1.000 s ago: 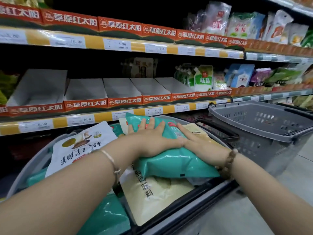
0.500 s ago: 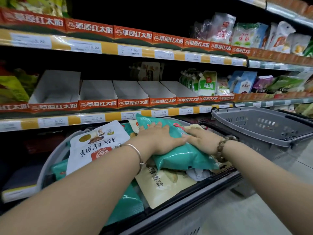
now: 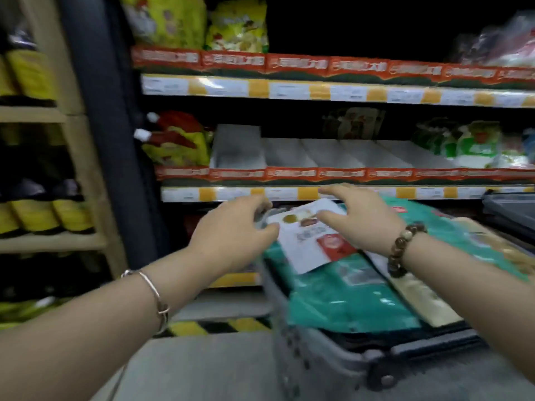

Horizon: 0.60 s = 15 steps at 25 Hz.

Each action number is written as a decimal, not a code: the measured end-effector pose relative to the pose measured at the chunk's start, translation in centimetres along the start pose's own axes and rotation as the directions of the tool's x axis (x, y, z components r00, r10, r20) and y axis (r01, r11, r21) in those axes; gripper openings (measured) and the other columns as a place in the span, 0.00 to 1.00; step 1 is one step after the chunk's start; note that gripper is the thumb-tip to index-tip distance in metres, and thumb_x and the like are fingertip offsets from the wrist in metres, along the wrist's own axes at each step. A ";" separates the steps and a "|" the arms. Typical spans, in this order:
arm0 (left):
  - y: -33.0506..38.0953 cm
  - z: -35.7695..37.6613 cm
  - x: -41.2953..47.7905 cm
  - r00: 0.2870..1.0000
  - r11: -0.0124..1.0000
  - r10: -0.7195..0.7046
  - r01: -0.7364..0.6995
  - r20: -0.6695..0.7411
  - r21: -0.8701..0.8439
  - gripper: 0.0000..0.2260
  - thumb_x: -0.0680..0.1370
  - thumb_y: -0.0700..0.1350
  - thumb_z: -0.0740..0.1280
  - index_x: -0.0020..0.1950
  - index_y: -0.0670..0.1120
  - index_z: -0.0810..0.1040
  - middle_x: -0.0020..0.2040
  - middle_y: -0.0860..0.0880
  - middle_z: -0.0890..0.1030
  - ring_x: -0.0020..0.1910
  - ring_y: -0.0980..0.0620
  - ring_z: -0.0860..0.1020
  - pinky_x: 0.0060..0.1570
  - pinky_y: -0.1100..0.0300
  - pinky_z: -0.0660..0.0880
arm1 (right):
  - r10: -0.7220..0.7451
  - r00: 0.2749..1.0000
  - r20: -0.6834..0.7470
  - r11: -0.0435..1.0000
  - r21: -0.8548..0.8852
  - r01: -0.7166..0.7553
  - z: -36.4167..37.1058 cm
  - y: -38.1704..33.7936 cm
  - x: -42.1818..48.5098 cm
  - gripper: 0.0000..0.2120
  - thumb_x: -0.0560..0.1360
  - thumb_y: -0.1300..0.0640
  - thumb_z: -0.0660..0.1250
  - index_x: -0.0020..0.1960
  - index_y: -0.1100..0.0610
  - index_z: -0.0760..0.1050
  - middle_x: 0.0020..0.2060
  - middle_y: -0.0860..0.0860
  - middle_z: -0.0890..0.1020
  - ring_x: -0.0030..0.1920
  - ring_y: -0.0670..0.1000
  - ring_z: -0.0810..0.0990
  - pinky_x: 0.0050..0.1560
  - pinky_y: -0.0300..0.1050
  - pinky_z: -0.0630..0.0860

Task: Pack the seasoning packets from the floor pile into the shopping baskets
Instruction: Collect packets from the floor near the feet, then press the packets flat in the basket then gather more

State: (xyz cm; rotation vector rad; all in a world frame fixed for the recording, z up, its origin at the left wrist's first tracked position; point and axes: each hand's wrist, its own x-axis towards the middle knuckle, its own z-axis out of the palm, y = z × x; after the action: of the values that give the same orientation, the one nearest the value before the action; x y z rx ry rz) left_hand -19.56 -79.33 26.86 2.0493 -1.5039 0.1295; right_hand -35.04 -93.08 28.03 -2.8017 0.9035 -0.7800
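1. Grip first: the right hand (image 3: 356,224) spreads slack fingers over the white seasoning packet (image 3: 311,244), holding nothing. The left hand (image 3: 231,231) curls at its corner (blur hides any pinch).
2. Packets heap above the grey shopping basket (image 3: 292,360) rim, so a nudge could slide 1 onto the floor (image 3: 202,369).
3. Stocked shelves (image 3: 289,91) stand behind, with 1 more basket (image 3: 509,212) on the right.

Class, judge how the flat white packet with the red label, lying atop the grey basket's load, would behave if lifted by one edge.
Probably floppy: the flat white packet with the red label lies thin over the teal plastic packets. It may slide, since that teal film looks shiny. Unlikely to roll, being flat.
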 end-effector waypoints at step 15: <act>-30.6 -16.6 -36.8 0.794 0.695 -0.586 0.595 -0.162 0.404 0.30 0.68 0.62 0.50 0.62 0.50 0.76 0.56 0.49 0.80 0.55 0.44 0.79 0.51 0.51 0.73 | -0.511 0.695 0.505 0.853 0.198 0.483 27.0 -44.1 -5.8 0.23 0.75 0.44 0.59 0.69 0.48 0.66 0.66 0.50 0.72 0.65 0.53 0.71 0.61 0.47 0.70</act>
State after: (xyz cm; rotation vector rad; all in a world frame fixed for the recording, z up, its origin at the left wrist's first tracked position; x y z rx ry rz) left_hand -0.92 -34.20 13.37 2.7891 -0.7569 0.2459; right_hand -2.70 -55.33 12.67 -2.9785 0.0134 0.0086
